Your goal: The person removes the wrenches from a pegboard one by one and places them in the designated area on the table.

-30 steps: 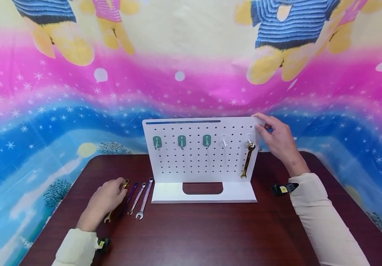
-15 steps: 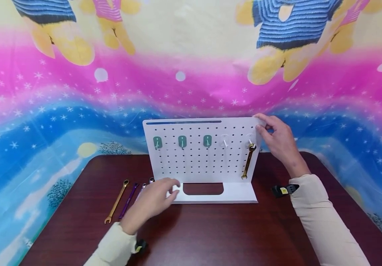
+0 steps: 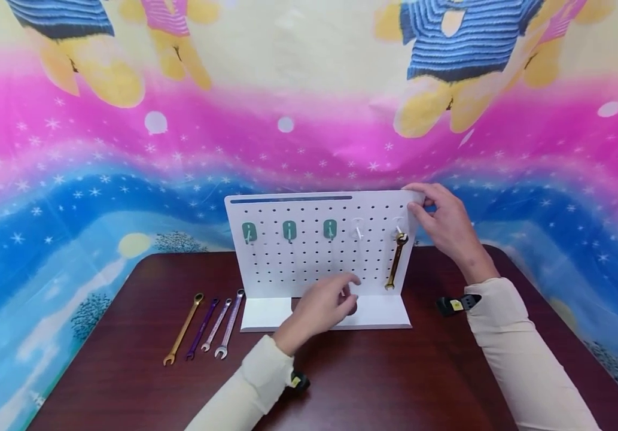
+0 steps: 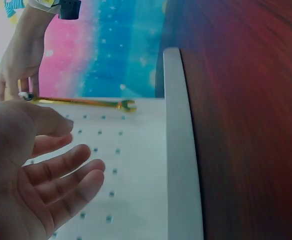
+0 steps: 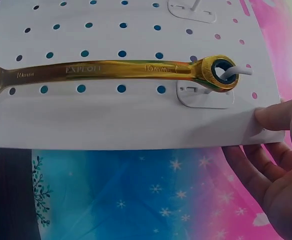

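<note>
A white pegboard (image 3: pixel 282 263) stands upright on its base. At its upper right corner my right hand (image 3: pixel 446 224) grips the edge, thumb in front and fingers behind, as the right wrist view also shows. A gold combination wrench (image 5: pixel 121 69) hangs by its ring end from a white hook (image 5: pixel 243 70) beside that hand. My left hand (image 3: pixel 322 305) is in front of the board's lower middle, its fingers (image 4: pixel 78 187) loosely bent with nothing between them. The left hand covers part of the base cutout.
Left of the base lie a gold wrench (image 3: pixel 183 329), a purple wrench (image 3: pixel 202 329) and two silver wrenches (image 3: pixel 217 326) on the dark table (image 3: pixel 142 383). Green hooks (image 3: pixel 289 231) and a clear hook (image 3: pixel 358 229) on the board carry nothing. A patterned cloth (image 3: pixel 287 155) hangs behind.
My left hand has moved right, away from the gold wrench on the table, to the front of the pegboard. The wrenches stay where they lay. My right hand keeps hold of the board's corner.
</note>
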The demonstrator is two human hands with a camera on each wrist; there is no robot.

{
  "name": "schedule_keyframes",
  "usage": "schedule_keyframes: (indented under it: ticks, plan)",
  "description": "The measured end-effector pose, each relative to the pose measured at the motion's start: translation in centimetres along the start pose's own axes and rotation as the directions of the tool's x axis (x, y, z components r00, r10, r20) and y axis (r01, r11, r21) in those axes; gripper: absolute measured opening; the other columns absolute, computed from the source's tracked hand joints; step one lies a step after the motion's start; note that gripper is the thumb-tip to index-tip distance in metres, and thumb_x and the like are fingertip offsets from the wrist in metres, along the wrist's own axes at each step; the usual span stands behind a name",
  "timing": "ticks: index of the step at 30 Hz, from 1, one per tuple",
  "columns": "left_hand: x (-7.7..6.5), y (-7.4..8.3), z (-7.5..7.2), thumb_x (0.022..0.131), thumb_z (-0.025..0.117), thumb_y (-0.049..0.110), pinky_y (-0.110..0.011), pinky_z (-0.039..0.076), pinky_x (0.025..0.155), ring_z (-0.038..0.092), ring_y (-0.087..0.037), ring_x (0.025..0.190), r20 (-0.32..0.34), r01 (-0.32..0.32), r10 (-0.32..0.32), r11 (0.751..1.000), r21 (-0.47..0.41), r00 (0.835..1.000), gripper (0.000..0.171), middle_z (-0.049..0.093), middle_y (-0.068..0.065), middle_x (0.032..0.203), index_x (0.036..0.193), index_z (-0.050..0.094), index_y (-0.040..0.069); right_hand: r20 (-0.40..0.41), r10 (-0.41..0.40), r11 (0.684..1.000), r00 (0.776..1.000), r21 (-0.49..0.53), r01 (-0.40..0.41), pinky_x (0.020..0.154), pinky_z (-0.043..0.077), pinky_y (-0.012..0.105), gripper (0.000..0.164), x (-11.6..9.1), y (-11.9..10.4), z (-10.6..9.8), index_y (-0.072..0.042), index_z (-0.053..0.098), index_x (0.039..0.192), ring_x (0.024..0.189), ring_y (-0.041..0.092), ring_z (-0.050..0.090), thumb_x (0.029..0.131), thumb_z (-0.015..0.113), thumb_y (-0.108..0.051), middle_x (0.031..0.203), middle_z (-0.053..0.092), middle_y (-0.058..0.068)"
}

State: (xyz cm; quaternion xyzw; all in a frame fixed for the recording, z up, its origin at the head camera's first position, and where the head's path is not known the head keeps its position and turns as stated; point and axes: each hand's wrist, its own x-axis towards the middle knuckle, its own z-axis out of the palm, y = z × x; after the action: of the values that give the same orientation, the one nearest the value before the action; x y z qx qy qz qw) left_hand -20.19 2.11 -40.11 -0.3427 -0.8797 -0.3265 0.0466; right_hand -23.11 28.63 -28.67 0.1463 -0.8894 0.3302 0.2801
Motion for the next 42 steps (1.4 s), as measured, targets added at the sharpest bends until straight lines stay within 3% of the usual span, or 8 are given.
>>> schedule_keyframes:
  ticks: [9, 17, 27, 42]
  plan:
    - [4.0, 1.6, 2.7, 0.099, 0.068, 0.014, -0.018, 0.052, 0.078, 0.065, -0.012, 0.095, -0.062, -0.018, 0.006, 0.981, -0.193, 0.998, 0.036, 0.068, -0.001, 0.105, 0.134, 0.062, 0.009, 0.021, 0.009, 1.000, 1.000, 0.018, -0.009, 0.080, 0.054, 0.052, 0.036, 0.0, 0.2, 0.1, -0.011, 0.062, 0.139, 0.104, 0.034, 0.061, 0.103, 0.063, -0.009, 0.119, 0.057, 0.016]
    - [5.9, 3.0, 4.4, 0.099, 0.067, 0.008, -0.027, 0.054, 0.091, 0.067, -0.016, 0.103, -0.102, -0.010, -0.030, 0.929, -0.371, 0.994, 0.040, 0.067, -0.009, 0.126, 0.139, 0.061, 0.005, 0.011, -0.002, 0.999, 1.000, 0.035, 0.002, 0.088, 0.054, 0.057, 0.037, -0.1, 0.4, 0.3, -0.008, 0.061, 0.140, 0.106, 0.034, 0.059, 0.103, 0.062, -0.006, 0.120, 0.057, 0.017]
    - [7.1, 4.0, 5.9, 0.101, 0.066, 0.010, -0.022, 0.053, 0.088, 0.062, -0.011, 0.106, -0.147, 0.049, -0.142, 0.862, -0.505, 0.979, 0.032, 0.067, -0.002, 0.115, 0.133, 0.063, 0.008, 0.007, 0.002, 0.999, 1.000, 0.045, -0.003, 0.090, 0.052, 0.061, 0.039, -0.3, 0.4, 0.3, -0.010, 0.060, 0.142, 0.109, 0.037, 0.059, 0.103, 0.062, -0.008, 0.122, 0.058, 0.019]
    - [7.2, 4.0, 6.4, 0.102, 0.063, 0.007, -0.022, 0.053, 0.086, 0.063, -0.006, 0.099, -0.207, 0.023, -0.170, 0.823, -0.568, 0.964, 0.016, 0.069, 0.003, 0.110, 0.117, 0.071, 0.008, 0.018, 0.025, 0.999, 1.000, 0.037, -0.026, 0.087, 0.053, 0.061, 0.041, -0.3, 0.3, 0.2, -0.012, 0.059, 0.145, 0.111, 0.039, 0.060, 0.104, 0.061, -0.011, 0.127, 0.058, 0.019]
